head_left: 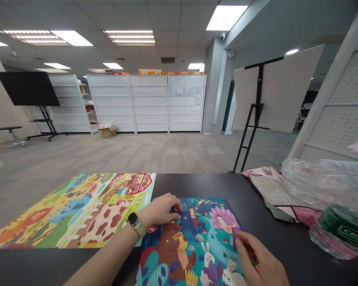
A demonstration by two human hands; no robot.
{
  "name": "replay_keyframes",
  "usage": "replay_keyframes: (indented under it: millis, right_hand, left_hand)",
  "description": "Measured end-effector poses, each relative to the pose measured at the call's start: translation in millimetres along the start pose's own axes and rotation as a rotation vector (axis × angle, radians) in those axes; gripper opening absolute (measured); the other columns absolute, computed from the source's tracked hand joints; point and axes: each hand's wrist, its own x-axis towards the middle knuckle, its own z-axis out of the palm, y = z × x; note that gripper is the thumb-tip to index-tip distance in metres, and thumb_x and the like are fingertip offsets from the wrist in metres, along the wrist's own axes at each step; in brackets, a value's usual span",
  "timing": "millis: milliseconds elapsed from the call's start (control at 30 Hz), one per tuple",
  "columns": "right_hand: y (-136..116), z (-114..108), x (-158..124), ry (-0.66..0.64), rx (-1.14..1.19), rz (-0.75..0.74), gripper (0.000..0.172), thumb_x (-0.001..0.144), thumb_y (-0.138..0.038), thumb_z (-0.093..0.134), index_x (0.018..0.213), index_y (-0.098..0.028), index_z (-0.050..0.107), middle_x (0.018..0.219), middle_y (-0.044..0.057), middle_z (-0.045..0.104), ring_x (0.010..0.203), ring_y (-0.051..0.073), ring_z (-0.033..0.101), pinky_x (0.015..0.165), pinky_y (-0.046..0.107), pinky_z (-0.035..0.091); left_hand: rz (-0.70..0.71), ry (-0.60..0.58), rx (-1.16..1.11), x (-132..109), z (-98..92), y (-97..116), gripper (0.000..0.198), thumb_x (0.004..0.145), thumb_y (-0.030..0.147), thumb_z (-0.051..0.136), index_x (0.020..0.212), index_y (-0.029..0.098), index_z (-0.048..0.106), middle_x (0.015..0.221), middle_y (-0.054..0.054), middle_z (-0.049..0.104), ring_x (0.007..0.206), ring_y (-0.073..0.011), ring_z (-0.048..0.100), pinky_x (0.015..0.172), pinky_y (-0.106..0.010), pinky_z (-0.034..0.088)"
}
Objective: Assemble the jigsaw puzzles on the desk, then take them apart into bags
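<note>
A colorful picture sheet point(193, 238) with a brown bear, white rabbits and a purple peacock lies on the black table in front of me. My left hand point(165, 210), with a watch point(133, 219) on the wrist, rests on its upper left part. The fingers are bent downward, and a gap shows between thumb and forefinger. At the sheet's right edge, my right hand point(256, 256) pinches a small flat purple piece point(235, 237) between thumb and fingers. Something green and brown shows under that hand; I cannot make it out.
To the left lies a farm-animal picture point(104, 214). At right are a patterned fabric item point(274, 190), clear plastic wrapping point(325, 182) and a plastic container with a green label point(346, 226). A board on an easel point(258, 99) stands beyond the black table point(197, 182).
</note>
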Motion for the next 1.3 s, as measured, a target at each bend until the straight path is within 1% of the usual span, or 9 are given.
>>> replay_keyframes:
  millis: [200,367,433,500,667,833,1067,1167,1300]
  right_hand:
    - [0,0,1,-0.002,-0.007,-0.003,0.030,0.091,-0.049,0.048,0.095,-0.028,0.069,0.088,0.000,0.077,0.074,0.017,0.074,0.064,0.021,0.058]
    - [4,1,-1,-0.017,0.009,0.002,0.030,0.091,-0.049,0.049,0.096,-0.027,0.069,0.088,0.000,0.077,0.076,0.017,0.074,0.066,0.021,0.058]
    - [5,2,-1,-0.029,0.019,0.010,0.030,0.091,-0.049,0.049,0.097,-0.027,0.069,0.089,0.001,0.076,0.077,0.018,0.073,0.068,0.022,0.058]
    - [5,3,0,-0.049,0.025,0.038,0.032,0.090,-0.050,0.049,0.098,-0.027,0.069,0.091,0.002,0.076,0.078,0.018,0.073,0.069,0.024,0.057]
    - [-7,3,5,-0.115,0.020,0.114,0.035,0.093,-0.047,0.042,0.102,-0.024,0.067,0.097,0.005,0.074,0.085,0.021,0.070,0.076,0.031,0.055]
    - [-17,1,3,-0.176,-0.062,0.067,0.032,0.094,-0.038,0.041,0.106,-0.022,0.066,0.101,0.006,0.070,0.095,0.023,0.066,0.084,0.034,0.050]
    - [-26,-8,-3,-0.158,-0.124,0.034,0.026,0.094,-0.024,0.043,0.102,-0.018,0.067,0.101,0.007,0.071,0.097,0.020,0.066,0.089,0.033,0.049]
    - [-31,-10,-4,-0.178,-0.184,0.058,0.020,0.097,-0.029,0.053,0.105,-0.018,0.066,0.107,0.007,0.068,0.101,0.020,0.064,0.092,0.038,0.050]
    - [-38,-11,-6,-0.216,-0.259,0.077,0.033,0.095,-0.038,0.060,0.122,-0.018,0.059,0.123,0.008,0.062,0.104,0.021,0.063,0.088,0.043,0.054]
  left_hand:
    - [0.034,0.079,-0.090,1,-3.5,4,0.020,0.082,0.024,0.071,0.101,0.025,0.068,0.102,-0.002,0.067,0.095,-0.0211,0.063,0.085,-0.030,0.049]
    - [-0.035,0.577,-0.301,-1,-32.0,2,0.038,0.101,0.031,0.041,0.139,0.026,0.046,0.137,-0.007,0.055,0.125,-0.0226,0.053,0.100,-0.037,0.048]
    - [-0.057,0.662,-0.289,-3,-32.2,5,0.044,0.103,0.036,0.038,0.146,0.025,0.038,0.149,-0.009,0.045,0.136,-0.0239,0.043,0.108,-0.041,0.043]
    - [-0.046,0.566,-0.206,-4,-19.1,12,0.049,0.103,0.041,0.037,0.149,0.024,0.035,0.158,-0.010,0.034,0.144,-0.0248,0.033,0.116,-0.044,0.033]
    - [0.011,0.010,0.062,3,34.2,43,0.071,0.096,0.064,0.036,0.153,0.022,0.032,0.161,-0.015,0.025,0.149,-0.0342,0.019,0.119,-0.058,0.016]
    - [-0.026,-0.036,0.136,-14,52.4,86,0.072,0.100,0.056,0.021,0.154,0.009,0.028,0.161,-0.018,0.022,0.151,-0.0323,0.013,0.121,-0.055,0.013]
    - [0.118,-0.018,-0.008,-101,69.9,158,0.083,0.093,0.068,0.030,0.155,0.014,0.027,0.162,-0.014,0.022,0.151,-0.0298,0.012,0.124,-0.049,0.007]
    - [0.107,-0.013,-0.002,-128,60.6,161,0.072,0.089,0.058,0.047,0.150,0.021,0.039,0.158,-0.012,0.035,0.147,-0.0304,0.026,0.122,-0.050,0.017]
    - [-0.005,0.004,0.066,-160,46.8,140,0.068,0.082,0.043,0.057,0.147,0.027,0.043,0.158,-0.008,0.035,0.146,-0.0313,0.030,0.118,-0.050,0.024]
